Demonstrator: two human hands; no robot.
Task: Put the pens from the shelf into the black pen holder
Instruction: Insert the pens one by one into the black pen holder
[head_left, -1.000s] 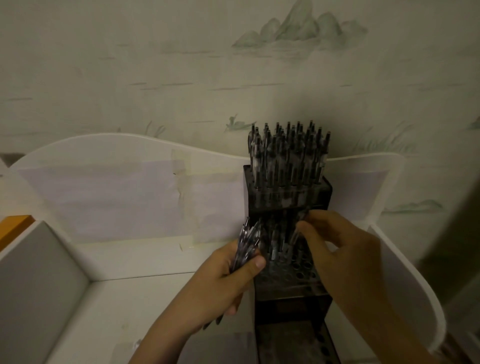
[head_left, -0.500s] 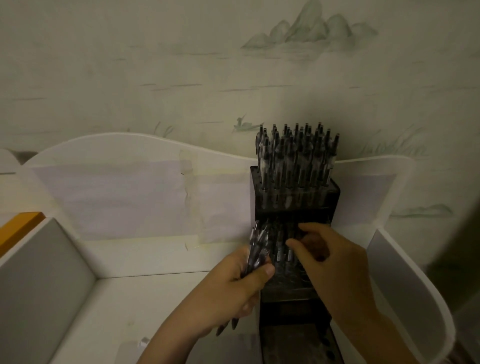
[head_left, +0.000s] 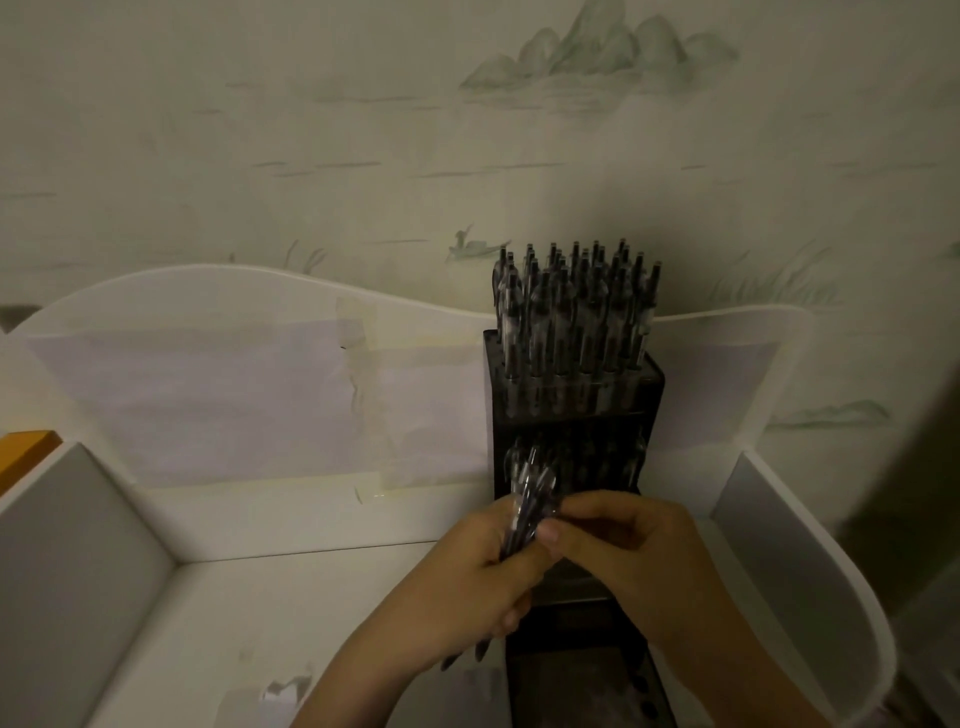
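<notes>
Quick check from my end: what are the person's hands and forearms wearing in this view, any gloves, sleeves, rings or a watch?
Nothing worn shows. The left hand and right hand are bare, with no gloves and no rings visible. Both forearms are bare to the frame's bottom edge, with no sleeve, watch or band in view. The dim light could hide small details.

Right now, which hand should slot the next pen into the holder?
Right hand: its fingers are at the bundle that the left hand grips, directly before the holder. The left is occupied.

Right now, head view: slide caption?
Left hand grips pen bundle; right hand reaches it, before black pen holder.
</notes>
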